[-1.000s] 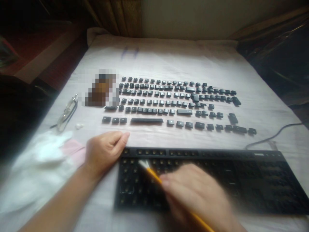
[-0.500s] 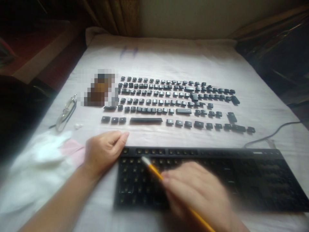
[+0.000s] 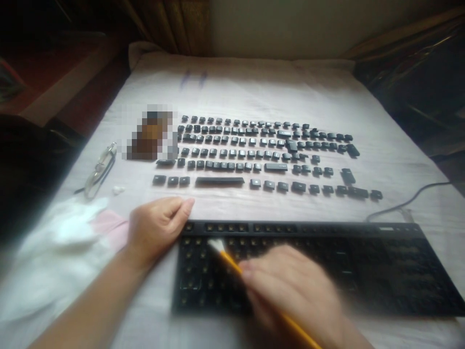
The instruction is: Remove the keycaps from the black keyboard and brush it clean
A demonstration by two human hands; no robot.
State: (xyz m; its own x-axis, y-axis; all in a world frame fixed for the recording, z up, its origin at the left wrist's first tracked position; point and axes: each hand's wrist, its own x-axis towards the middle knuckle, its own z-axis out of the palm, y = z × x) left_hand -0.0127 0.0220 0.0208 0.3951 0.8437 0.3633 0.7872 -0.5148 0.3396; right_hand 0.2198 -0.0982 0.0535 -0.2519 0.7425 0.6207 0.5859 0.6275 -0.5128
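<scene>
A black keyboard base (image 3: 385, 271) without its keycaps lies across the near part of the covered surface. My right hand (image 3: 294, 286) grips a yellow brush (image 3: 232, 261), whose pale bristles touch or hover just over the upper left key sockets. At the keyboard's top left corner rests my left hand (image 3: 156, 228), closed, its thumb along the edge; whether its curled fingers pinch the edge is hidden. Beyond the keyboard, loose black keycaps (image 3: 220, 181) are laid out in several rows, the long space bar among them in the nearest row.
Eyeglasses (image 3: 99, 169) lie at the left, near small white bits (image 3: 118, 190). A crumpled white and pink cloth (image 3: 58, 247) is beside my left forearm. Behind them sits a pixelated brown object (image 3: 148, 138). A cable (image 3: 407, 201) runs off to the right.
The brush tip has shifted slightly left, and its bristles now look splayed. My right hand has moved a little with it. My left hand has stayed in place.
</scene>
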